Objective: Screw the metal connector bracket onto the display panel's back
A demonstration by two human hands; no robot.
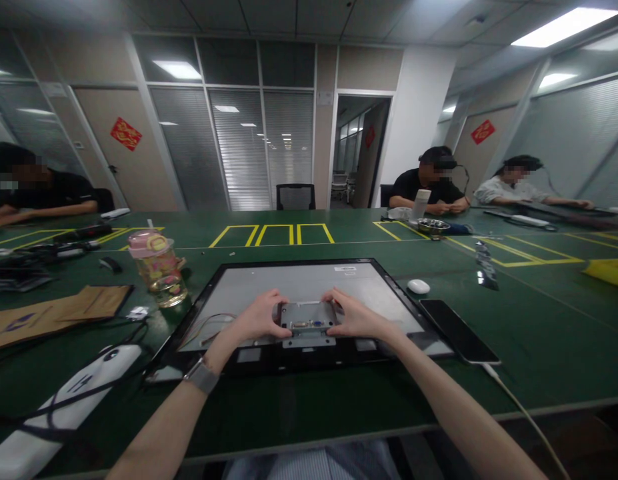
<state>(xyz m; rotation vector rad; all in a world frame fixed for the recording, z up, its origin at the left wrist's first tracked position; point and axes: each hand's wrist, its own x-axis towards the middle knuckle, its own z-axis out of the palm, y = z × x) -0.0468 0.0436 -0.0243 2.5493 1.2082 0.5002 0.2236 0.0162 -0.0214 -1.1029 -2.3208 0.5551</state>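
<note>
A flat monitor panel (373, 287) lies face down on the green table (309, 393), its grey metal back up inside a black frame. Near its front middle sits a small grey metal connector box (309, 324) with ports facing me. My left hand (256, 319) grips the box's left end, fingers curled around it. My right hand (356, 316) grips its right end the same way. A watch is on my left wrist. Thin coloured wires (209, 327) run across the panel to the left of my left hand.
A pink-lidded clear cup (157, 267) stands left of the panel, beside brown paper (53, 313) and a white device with cables (73, 400). A phone (459, 330) on a white cable and a white mouse (419, 287) lie to the right. Three people sit at the far sides.
</note>
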